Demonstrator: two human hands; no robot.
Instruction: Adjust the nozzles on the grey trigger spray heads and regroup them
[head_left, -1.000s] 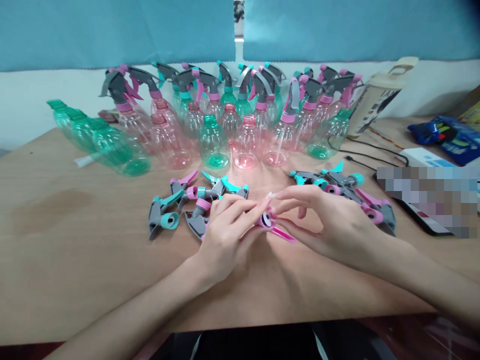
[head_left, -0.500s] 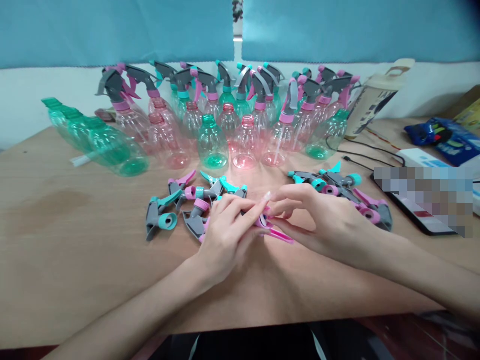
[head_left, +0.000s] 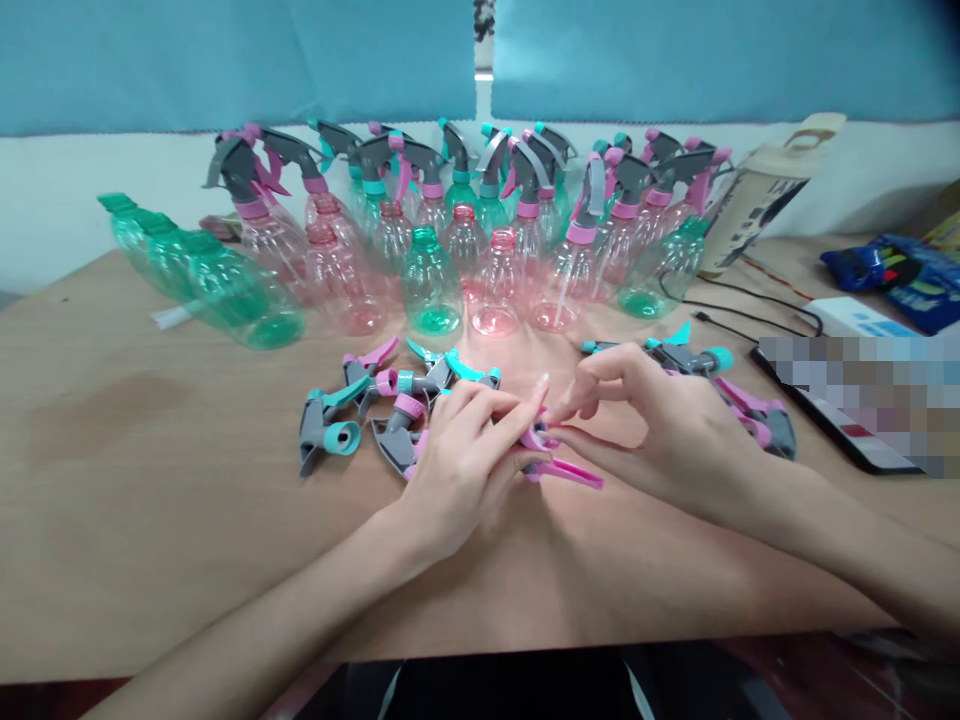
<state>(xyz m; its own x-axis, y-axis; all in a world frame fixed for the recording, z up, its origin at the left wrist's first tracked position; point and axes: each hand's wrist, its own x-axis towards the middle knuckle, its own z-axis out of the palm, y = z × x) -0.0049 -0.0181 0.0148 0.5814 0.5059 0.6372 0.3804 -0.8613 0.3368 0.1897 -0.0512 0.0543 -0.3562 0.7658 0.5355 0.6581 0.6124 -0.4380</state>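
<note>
Head view, taking the middle green bottle point(head_left: 433, 285) as the landmark, shows the pink spray head point(head_left: 560, 470) in front of it and to its right, between two bare hands above the table point(head_left: 187, 570). The left hand point(head_left: 461, 465) has its grip clamped on the spray head, fingers over the top and thumb beneath, probably so the collar point(head_left: 538, 440) stays steady and faces the other hand. The pink trigger point(head_left: 585, 476) points off to the right, clear of the left fingers. The right hand point(head_left: 667, 420) brings thumb and fingertips close together at the collar's mouth, likely because only the tips suit such a narrow opening; whether they pinch anything I cannot tell, as the contact is small and partly hidden. Loose spray heads lie in front of the green bottle in two clusters, the left cluster point(head_left: 341, 438) and the right cluster point(head_left: 776, 435), both partly covered by the hands and seemingly laid there for easy reach. Just right of the green bottle stands an open pink bottle point(head_left: 501, 290), apart from it; more green bottles point(head_left: 247, 300) overlap one another to its left. Behind it, bottles fitted with spray heads point(head_left: 529, 205) crowd near the wall, perhaps to leave the front of the table for handling. Well to its right are a cream tumbler point(head_left: 757, 205), a black cable point(head_left: 739, 287) and a dark-edged device point(head_left: 862, 455) with a blurred surface.
</note>
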